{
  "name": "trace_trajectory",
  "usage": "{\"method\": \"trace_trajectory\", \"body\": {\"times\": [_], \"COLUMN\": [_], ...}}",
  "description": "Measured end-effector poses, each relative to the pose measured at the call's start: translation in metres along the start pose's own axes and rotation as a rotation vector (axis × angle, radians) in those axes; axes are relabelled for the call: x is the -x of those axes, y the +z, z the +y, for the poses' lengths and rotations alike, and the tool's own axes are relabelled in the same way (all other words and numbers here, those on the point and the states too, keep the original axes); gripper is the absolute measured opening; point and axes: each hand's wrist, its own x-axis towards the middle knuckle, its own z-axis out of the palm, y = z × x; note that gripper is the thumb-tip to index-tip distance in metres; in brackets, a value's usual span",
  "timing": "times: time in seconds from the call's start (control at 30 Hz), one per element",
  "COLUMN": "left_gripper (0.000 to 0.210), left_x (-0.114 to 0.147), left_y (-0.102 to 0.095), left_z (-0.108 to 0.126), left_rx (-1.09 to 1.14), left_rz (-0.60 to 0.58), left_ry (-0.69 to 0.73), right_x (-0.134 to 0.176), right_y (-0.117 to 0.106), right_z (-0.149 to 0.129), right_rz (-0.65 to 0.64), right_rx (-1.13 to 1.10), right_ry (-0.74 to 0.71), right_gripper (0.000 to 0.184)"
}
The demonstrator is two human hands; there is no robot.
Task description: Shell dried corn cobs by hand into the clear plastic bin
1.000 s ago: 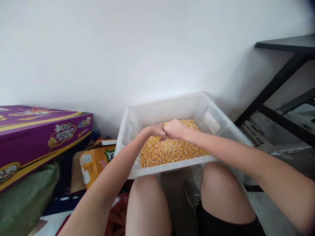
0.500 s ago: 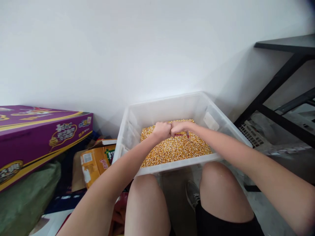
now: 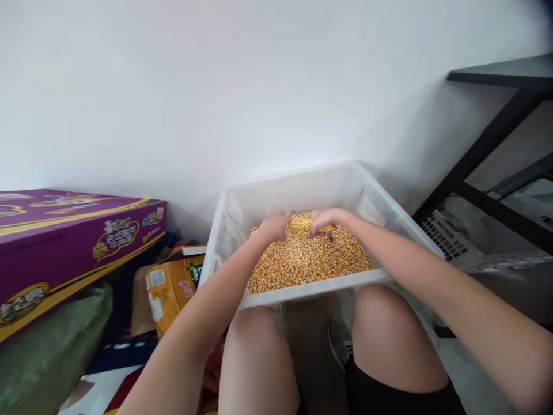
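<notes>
An ear of corn (image 3: 299, 222), its yellow rows showing, lies crosswise between my hands above the kernels. My left hand (image 3: 276, 226) is closed round its left end. On the other side, my right hand (image 3: 325, 219) grips it, thumb toward the middle. A small reddish patch shows under the right fingers; what it is cannot be made out. Loose yellow corn kernels (image 3: 302, 262) cover the bottom of a translucent white plastic bin (image 3: 285, 295) in front of my knees.
To the left stand a purple carton (image 3: 64, 248), a green sack (image 3: 56, 351) and a crumpled orange package (image 3: 170, 291). A black metal frame (image 3: 479, 150) rises at the right, with a white plastic basket (image 3: 444, 236) behind it. A white wall (image 3: 276, 86) is at the back.
My hands have moved apart from being pressed together, the left going left and the right going slightly right. The yellow ear of corn now shows between them.
</notes>
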Motion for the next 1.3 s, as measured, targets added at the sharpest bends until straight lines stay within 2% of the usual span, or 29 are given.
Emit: {"method": "trace_trajectory", "body": {"times": [0.1, 0.2, 0.33, 0.47, 0.53, 0.63, 0.77, 0.83, 1.0, 1.17, 1.3], "left_gripper": [0.102, 0.105, 0.073, 0.036, 0.030, 0.025, 0.020, 0.021, 0.024, 0.024, 0.013], "left_x": [0.004, 0.007, 0.007, 0.007, 0.008, 0.011, 0.014, 0.014, 0.008, 0.001, -0.001], "left_y": [0.002, -0.007, -0.022, -0.028, -0.030, -0.034, -0.041, -0.041, -0.032, -0.025, -0.027], "left_z": [-0.016, -0.014, 0.012, 0.031, 0.034, 0.036, 0.041, 0.042, 0.039, 0.026, 0.006], "left_rx": [0.008, 0.035, -0.016, -0.073, -0.098, -0.155, -0.250, -0.260, -0.175, -0.004, 0.331], "left_rz": [-0.021, 0.061, 0.229, 0.221, 0.215, 0.278, 0.340, 0.319, 0.122, 0.001, -0.307], "left_ry": [-0.080, -0.079, 0.047, 0.142, 0.147, 0.167, 0.256, 0.258, 0.129, 0.028, -0.014], "right_x": [0.000, 0.001, 0.005, 0.011, 0.012, 0.010, 0.008, 0.007, 0.003, 0.000, 0.000], "right_y": [-0.006, -0.010, -0.011, -0.008, -0.006, -0.005, 0.000, 0.003, 0.017, 0.031, 0.039], "right_z": [0.013, 0.018, 0.012, 0.004, 0.003, 0.002, -0.004, -0.008, -0.023, -0.037, -0.044], "right_rz": [-0.045, -0.014, -0.071, -0.173, -0.232, -0.310, -0.367, -0.274, 0.183, 0.491, 0.586], "right_rx": [-0.075, -0.191, -0.331, -0.425, -0.433, -0.432, -0.359, -0.251, 0.246, 0.639, 0.843], "right_ry": [0.013, -0.035, -0.161, -0.246, -0.250, -0.183, -0.103, -0.114, -0.135, -0.184, -0.254], "right_gripper": [0.021, 0.021, 0.026, 0.025, 0.023, 0.020, 0.021, 0.018, 0.009, 0.028, 0.028]}}
